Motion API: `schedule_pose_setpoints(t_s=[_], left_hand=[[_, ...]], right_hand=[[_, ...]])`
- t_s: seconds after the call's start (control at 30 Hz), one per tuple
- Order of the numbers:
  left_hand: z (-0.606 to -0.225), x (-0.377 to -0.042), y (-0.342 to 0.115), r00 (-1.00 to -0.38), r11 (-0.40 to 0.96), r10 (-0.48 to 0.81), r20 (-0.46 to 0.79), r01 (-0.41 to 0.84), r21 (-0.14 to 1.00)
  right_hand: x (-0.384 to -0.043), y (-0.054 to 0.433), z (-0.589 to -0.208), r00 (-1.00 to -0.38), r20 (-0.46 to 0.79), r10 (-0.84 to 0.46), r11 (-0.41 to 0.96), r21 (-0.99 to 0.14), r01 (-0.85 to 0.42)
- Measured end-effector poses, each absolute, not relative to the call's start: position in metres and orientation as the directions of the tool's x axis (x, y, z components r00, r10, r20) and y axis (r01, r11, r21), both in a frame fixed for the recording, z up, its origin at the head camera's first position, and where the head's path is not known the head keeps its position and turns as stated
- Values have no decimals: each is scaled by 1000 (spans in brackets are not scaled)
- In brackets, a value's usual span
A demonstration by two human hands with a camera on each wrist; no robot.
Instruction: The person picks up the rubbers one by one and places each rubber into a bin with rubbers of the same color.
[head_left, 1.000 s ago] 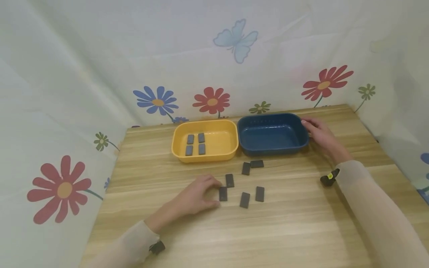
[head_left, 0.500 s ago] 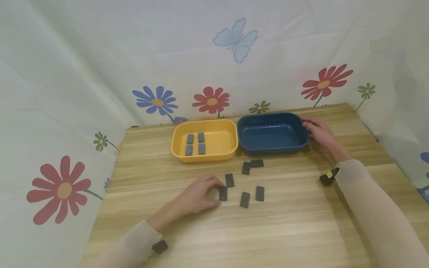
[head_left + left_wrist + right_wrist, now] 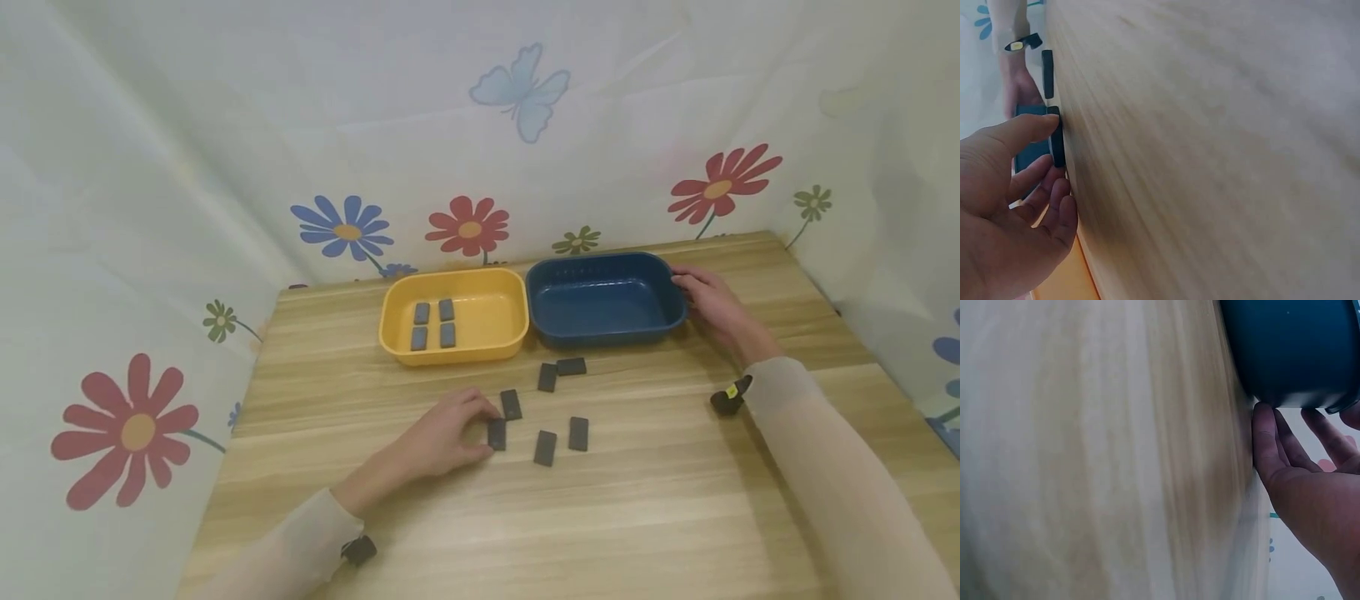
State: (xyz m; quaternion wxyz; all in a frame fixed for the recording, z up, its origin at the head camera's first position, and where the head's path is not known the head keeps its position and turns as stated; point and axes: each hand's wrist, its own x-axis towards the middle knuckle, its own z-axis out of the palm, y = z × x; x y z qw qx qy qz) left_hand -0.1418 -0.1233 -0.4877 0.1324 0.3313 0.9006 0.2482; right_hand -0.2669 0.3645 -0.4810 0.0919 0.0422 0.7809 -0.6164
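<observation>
My left hand [image 3: 442, 437] is low over the table, its thumb and index finger pinching the two ends of a dark rectangular tile [image 3: 497, 434]. In the left wrist view that tile [image 3: 1056, 139] appears edge-on at the tabletop. Another dark tile [image 3: 511, 404] lies right beside the fingertips. At the far right, my right hand [image 3: 714, 307] touches the end wall of a blue plastic basin [image 3: 607, 337]. The right wrist view has its fairly straight fingertips against the blue wall [image 3: 1300, 356], with the thumb near the rim, partly cut off.
Left of the blue basin stands a yellow basin [image 3: 457, 357], close against it, with several grey tiles [image 3: 447, 335] in two rows. More dark tiles [image 3: 545, 447] lie scattered on the wooden table [image 3: 637, 517]. A flower-printed cloth [image 3: 360, 108] hangs behind.
The view shifts slightly. Both hands stay nearly in place, the left at the same tile and the right at the blue basin. Tiles and basins keep their arrangement.
</observation>
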Motion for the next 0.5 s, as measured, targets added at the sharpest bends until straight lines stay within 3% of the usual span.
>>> schedule_pose_setpoints(t_s=[0.5], left_hand=[[-488, -144, -123, -737, 659, 668, -98, 526, 538]], right_hand=[[-265, 362, -482, -975, -219, -39, 126, -969, 213]])
